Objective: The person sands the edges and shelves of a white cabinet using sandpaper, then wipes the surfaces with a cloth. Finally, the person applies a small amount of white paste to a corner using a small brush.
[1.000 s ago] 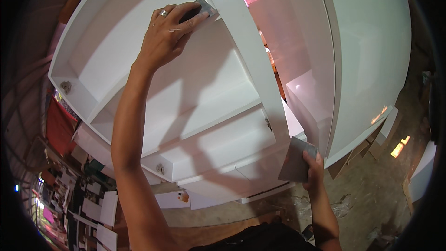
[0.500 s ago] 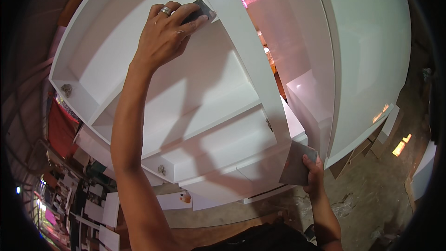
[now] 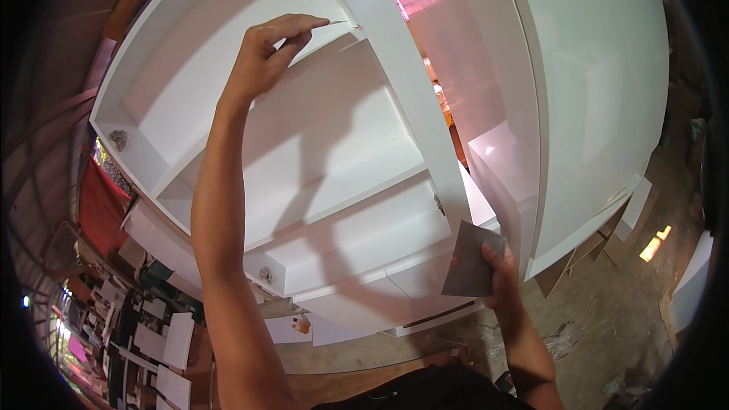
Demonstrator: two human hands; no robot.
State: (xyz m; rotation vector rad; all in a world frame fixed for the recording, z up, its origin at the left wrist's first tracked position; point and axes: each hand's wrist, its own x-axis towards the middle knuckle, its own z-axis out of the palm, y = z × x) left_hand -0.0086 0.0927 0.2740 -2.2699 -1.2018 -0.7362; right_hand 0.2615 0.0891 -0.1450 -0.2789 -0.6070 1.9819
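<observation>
My left hand (image 3: 277, 49) is raised at a shelf end of the white cabinet (image 3: 395, 76), fingers pinched with the index finger stretched forward. A thin sliver of a small scraper (image 3: 339, 23) shows past that fingertip, turned edge-on at the shelf's joint with the upright; the rest of it is hidden. Lower right, my right hand (image 3: 501, 269) grips a flat, dark grey square plate (image 3: 471, 262), with the thumb on its face. The plate is tilted in front of the cabinet's lower corner.
A glossy pale panel (image 3: 607, 99) stands to the right, beyond a gap beside the upright. Metal hinges (image 3: 438, 203) sit inside the cabinet. Crumpled clear plastic (image 3: 560, 340) lies on the concrete floor. Boards and clutter (image 3: 175, 342) fill the lower left.
My left hand has turned, so the dark scraper went from showing its face to showing only its edge. My right hand has moved slightly left and up with the plate.
</observation>
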